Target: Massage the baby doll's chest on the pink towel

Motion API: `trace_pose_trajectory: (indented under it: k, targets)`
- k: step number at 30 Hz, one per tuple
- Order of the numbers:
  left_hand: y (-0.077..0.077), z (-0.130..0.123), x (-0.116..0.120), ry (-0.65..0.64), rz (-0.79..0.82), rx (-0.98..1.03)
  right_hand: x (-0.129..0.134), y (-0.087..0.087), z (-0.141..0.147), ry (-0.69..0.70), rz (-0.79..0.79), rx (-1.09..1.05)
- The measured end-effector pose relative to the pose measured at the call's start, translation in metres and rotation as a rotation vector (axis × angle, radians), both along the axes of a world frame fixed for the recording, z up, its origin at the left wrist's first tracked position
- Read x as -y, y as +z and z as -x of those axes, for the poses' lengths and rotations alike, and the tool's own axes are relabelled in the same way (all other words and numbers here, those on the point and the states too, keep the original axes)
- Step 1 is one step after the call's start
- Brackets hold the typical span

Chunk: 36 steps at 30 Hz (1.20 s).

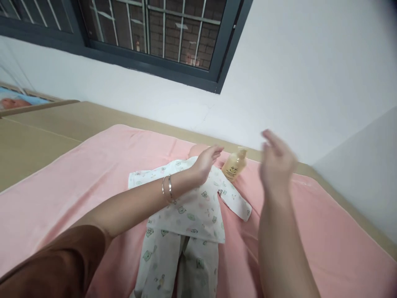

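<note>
My left hand, with bracelets on its wrist, hovers over the neck end of a white long-sleeved baby top printed with small green figures. Its fingers are stretched out and hold nothing. Matching trousers lie below the top. A rounded skin-coloured shape shows beyond the collar, partly hidden by my left hand. Just right of it, a yellowish pump bottle leans at a tilt. My right hand is raised to the right of the bottle, blurred by motion, with fingers apart and nothing visible in them.
A pink blanket spreads under the clothes on a tan padded surface. Behind it rises a white wall with a dark-framed barred window. A picture of a baby shows at the far left.
</note>
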<state>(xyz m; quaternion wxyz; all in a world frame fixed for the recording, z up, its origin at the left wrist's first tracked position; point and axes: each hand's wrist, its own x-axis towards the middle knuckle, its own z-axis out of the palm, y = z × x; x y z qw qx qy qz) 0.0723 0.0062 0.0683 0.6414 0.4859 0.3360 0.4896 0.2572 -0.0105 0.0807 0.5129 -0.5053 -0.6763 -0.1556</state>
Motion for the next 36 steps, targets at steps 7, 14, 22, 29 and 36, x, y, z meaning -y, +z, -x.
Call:
trace_pose_trajectory:
  k: [7, 14, 22, 29, 36]
  targets:
    - [0.031, -0.041, -0.057, -0.215, 0.468, 0.316, -0.047, -0.045, 0.028, -0.137, 0.349, 0.244]
    - [0.033, -0.054, -0.066, -0.239, 0.511, 0.385, -0.047, -0.039, 0.022, -0.153, 0.286, 0.218]
    - [0.028, -0.029, -0.045, -0.101, 0.553, 0.194, -0.049, -0.012, 0.051, -0.466, 0.504, 0.379]
    - [0.023, 0.045, 0.009, -0.127, 0.469, 0.122, -0.052, -0.014, 0.049, -0.462, 0.497, 0.423]
    - [0.036, 0.085, 0.043, -0.202, 0.435, 0.080, -0.038, -0.034, 0.049, -0.318, 0.491, 0.370]
